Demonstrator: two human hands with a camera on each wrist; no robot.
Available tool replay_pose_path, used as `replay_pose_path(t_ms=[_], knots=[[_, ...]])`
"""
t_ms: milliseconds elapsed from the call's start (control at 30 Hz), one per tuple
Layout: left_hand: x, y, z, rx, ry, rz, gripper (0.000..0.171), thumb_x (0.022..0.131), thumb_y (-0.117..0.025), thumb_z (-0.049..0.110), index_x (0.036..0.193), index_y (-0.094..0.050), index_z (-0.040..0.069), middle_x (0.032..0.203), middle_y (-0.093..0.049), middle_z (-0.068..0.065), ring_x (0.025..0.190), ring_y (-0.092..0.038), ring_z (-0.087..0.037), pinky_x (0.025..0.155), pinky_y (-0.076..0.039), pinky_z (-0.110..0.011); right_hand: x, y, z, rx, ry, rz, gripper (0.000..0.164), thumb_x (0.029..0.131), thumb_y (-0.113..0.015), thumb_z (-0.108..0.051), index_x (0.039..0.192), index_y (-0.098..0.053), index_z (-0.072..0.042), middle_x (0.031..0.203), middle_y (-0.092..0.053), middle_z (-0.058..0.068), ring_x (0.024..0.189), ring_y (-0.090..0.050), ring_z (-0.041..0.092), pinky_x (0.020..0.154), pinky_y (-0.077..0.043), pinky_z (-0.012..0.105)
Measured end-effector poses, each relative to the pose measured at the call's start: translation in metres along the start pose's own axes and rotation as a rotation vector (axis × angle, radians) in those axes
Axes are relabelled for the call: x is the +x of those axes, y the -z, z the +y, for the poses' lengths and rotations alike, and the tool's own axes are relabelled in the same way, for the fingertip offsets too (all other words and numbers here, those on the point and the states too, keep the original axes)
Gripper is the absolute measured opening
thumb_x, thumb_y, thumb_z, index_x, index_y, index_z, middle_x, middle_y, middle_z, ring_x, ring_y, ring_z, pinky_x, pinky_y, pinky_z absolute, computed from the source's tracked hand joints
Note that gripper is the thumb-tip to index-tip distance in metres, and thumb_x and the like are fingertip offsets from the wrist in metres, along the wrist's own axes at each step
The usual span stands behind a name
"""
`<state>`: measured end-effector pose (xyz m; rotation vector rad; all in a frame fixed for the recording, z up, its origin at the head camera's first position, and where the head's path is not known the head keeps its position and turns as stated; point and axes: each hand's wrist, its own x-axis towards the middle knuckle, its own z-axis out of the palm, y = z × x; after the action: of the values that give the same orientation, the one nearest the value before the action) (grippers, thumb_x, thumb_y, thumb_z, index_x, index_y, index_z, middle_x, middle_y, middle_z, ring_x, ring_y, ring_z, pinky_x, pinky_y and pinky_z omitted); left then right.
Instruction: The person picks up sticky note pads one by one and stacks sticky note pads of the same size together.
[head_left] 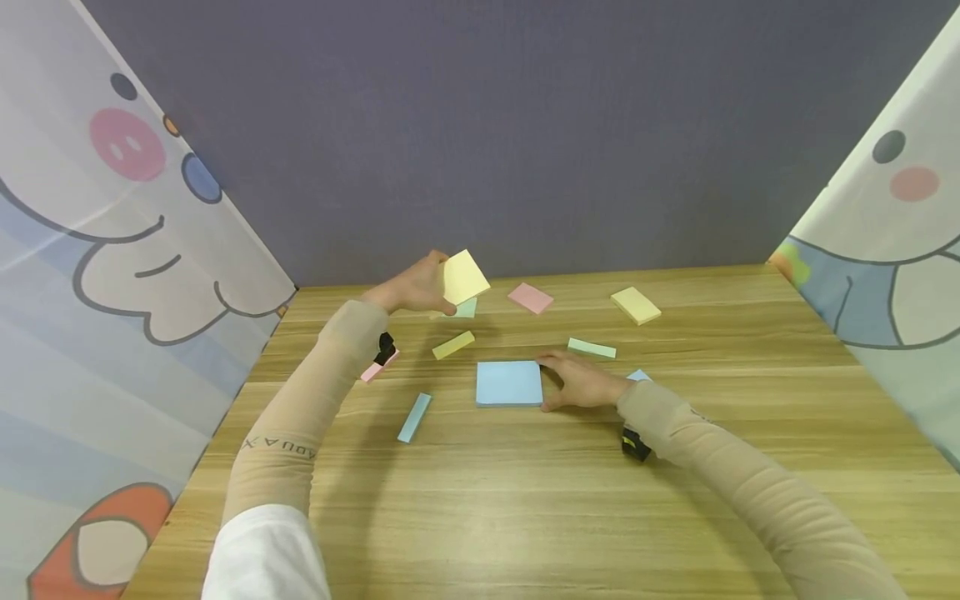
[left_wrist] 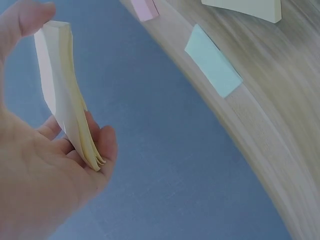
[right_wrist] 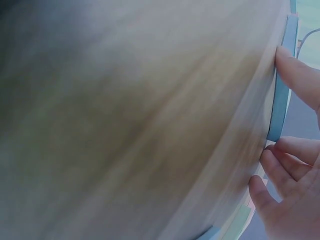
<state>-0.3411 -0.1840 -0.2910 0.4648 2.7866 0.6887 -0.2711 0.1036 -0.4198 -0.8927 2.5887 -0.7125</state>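
My left hand (head_left: 418,286) holds a pale yellow sticky note pad (head_left: 463,277) up above the back of the table. In the left wrist view the thumb is on one end of the pad (left_wrist: 55,75) and the fingers curl under the other, where its sheets fan slightly. Flat at the table's middle lies a larger blue sticky note pad (head_left: 508,383). My right hand (head_left: 583,383) grips its right end, thumb at the near corner and a finger at the far one. The right wrist view has the thumb against the blue pad's edge (right_wrist: 281,100).
On the wooden table (head_left: 480,517) lie a pink pad (head_left: 531,297), a second yellow pad (head_left: 636,305) and a mint pad (head_left: 467,309) partly behind the left hand. Narrow strips surround the blue pad: yellow (head_left: 453,345), green (head_left: 592,347), blue (head_left: 415,417), pink (head_left: 372,372). A grey wall (head_left: 525,142) stands behind.
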Motion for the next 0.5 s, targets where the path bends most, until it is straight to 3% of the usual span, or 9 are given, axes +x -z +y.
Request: replay_pose_path(t_ms=[500], knots=[[-0.0006, -0.0076, 0.0075, 0.006, -0.022, -0.019, 0.097, 0.066, -0.076, 0.015, 0.139, -0.015, -0.002, 0.115, -0.045, -0.018, 0.097, -0.048, -0.027, 0.083, -0.045, -0.035, 0.0007, 0.0005, 0.0009, -0.007, -0.011, 0.000, 0.085, 0.075, -0.073, -0.038, 0.140, -0.033, -0.002, 0.147, -0.026, 0.018, 0.133, -0.026, 0.039, 0.106, -0.026, 0.054]])
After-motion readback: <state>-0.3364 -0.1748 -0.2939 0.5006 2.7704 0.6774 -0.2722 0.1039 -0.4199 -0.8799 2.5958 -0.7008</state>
